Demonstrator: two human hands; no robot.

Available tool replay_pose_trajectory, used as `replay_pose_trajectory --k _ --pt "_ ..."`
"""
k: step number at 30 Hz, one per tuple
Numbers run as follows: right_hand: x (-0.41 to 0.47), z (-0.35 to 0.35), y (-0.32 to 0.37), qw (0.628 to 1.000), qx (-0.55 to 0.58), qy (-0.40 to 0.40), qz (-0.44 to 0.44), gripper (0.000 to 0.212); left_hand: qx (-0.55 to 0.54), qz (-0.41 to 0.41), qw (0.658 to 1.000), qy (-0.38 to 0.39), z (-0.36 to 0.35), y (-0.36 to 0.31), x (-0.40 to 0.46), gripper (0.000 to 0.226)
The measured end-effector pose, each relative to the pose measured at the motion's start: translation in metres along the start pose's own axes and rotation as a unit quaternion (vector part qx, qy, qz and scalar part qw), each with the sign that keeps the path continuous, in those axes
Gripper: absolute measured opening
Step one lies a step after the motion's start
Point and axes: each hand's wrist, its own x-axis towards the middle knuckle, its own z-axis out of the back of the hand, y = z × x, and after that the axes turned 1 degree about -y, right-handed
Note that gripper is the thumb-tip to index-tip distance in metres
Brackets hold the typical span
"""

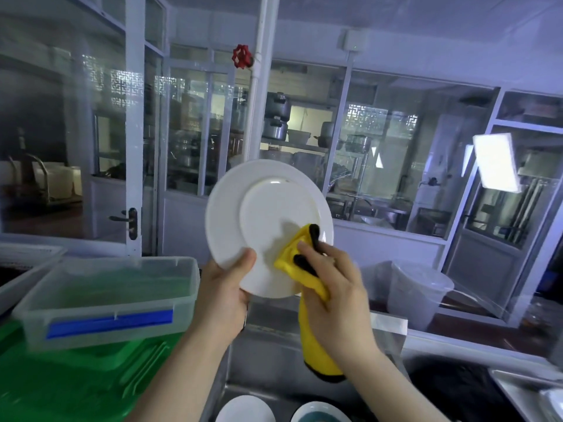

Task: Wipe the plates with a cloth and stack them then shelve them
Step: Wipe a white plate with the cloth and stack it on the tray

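Observation:
A white round plate (262,214) is held up on edge in the middle of the view, its face toward me. My left hand (225,287) grips its lower left rim, thumb on the front. A yellow cloth with black trim (307,269) is pressed against the plate's lower right, bunched in my right hand (335,287), and its tail hangs down below my wrist. Two more white dishes (243,409) (320,414) lie in the steel sink (274,360) at the bottom edge.
A clear plastic box with a blue clip (109,300) rests on a green board (76,385) at the left. A translucent bucket (417,293) stands behind the sink at the right. Glass partitions and a door with a handle (131,222) close off the back.

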Motion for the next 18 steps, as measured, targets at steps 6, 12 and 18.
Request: replay_pose_trajectory --k 6,12,18 --pt "0.022 0.019 -0.010 0.999 -0.035 0.039 0.006 0.056 0.129 -0.008 0.989 0.064 0.006 0.001 -0.013 0.029" --pt "0.028 0.026 -0.010 0.984 -0.157 -0.052 0.069 0.051 0.162 -0.006 0.984 0.076 0.002 0.002 -0.018 0.037" --pt "0.015 0.025 -0.002 0.986 -0.120 -0.023 0.109 0.056 0.218 0.002 0.970 0.105 0.009 0.005 -0.023 0.039"
